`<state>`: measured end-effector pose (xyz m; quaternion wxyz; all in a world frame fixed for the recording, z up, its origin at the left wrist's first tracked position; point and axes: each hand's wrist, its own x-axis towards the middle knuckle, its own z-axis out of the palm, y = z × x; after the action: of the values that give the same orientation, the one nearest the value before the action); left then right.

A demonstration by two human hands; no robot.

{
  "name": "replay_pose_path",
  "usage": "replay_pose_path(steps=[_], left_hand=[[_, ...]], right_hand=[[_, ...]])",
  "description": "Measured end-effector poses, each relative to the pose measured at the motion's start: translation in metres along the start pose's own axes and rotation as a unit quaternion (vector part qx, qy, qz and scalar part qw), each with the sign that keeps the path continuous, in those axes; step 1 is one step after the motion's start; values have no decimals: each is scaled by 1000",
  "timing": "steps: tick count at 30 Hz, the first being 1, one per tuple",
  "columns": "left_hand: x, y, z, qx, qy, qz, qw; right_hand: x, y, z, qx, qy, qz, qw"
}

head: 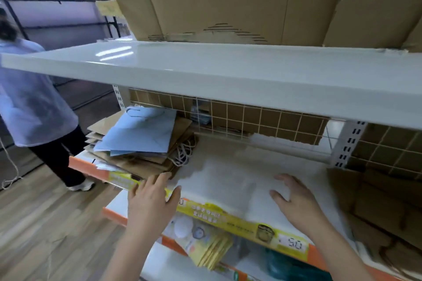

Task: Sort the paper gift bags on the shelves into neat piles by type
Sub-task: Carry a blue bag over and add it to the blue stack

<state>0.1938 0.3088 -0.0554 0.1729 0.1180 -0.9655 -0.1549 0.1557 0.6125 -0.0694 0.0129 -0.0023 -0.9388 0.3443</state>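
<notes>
A loose pile of flat paper gift bags lies at the left end of the middle shelf [228, 180]. Light blue bags [139, 134] top the pile, brown kraft bags [137, 162] lie under them, and white cord handles [182, 153] spill out to the right. My left hand [151, 201] hovers at the shelf's front edge just right of the pile, fingers straight, holding nothing. My right hand [294, 198] is spread flat over the bare white shelf surface further right, empty. More brown bags [376, 201] lie at the shelf's right end, blurred.
A white upper shelf [205, 68] with cardboard boxes [228, 0] overhangs closely. A wire grid [251, 118] backs the middle shelf. Yellow packs [212, 251] sit on the lower shelf. A person in a pale shirt [29, 98] stands in the aisle at left.
</notes>
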Motion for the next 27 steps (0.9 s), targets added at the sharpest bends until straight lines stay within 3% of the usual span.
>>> replay_pose_path(steps=[12, 20, 27], left_hand=[[76, -154, -35, 11, -27, 29, 999], [137, -175, -26, -18, -16, 32, 999], [195, -174, -13, 29, -24, 20, 999]], right_hand=[[-4, -117, 102, -8, 27, 38, 999], [35, -154, 126, -23, 38, 26, 999], [88, -176, 141, -73, 11, 5, 997]])
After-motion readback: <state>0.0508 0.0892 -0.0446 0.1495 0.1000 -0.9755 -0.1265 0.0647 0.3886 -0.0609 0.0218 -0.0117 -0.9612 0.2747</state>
